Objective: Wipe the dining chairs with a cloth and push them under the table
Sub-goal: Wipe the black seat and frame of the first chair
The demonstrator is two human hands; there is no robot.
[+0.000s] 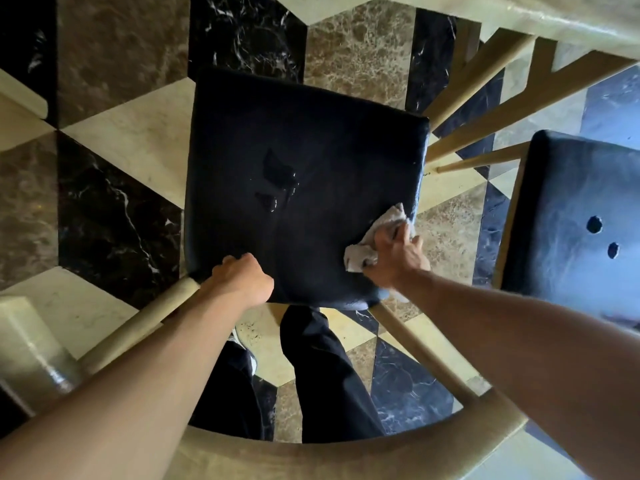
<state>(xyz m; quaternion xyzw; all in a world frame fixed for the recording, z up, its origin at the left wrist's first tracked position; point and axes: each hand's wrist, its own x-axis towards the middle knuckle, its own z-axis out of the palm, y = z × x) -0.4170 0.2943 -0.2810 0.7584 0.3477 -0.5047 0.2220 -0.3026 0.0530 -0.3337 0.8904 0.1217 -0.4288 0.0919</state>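
Note:
A dining chair with a black padded seat (301,161) and a pale wooden curved backrest (311,457) stands right below me. A small wet patch (277,181) glistens in the middle of the seat. My right hand (398,254) presses a crumpled white cloth (377,237) onto the seat's right side near its edge. My left hand (242,277) is closed over the near edge of the seat, by the left back post. A second chair's black seat (581,220) shows at the right. The pale table edge (554,19) runs across the top right.
The floor is patterned marble in black, brown and cream tiles (131,143). Pale wooden legs (485,84) slant under the table at the upper right. My dark trouser legs (322,372) stand behind the chair. A pale block (27,348) sits at the lower left.

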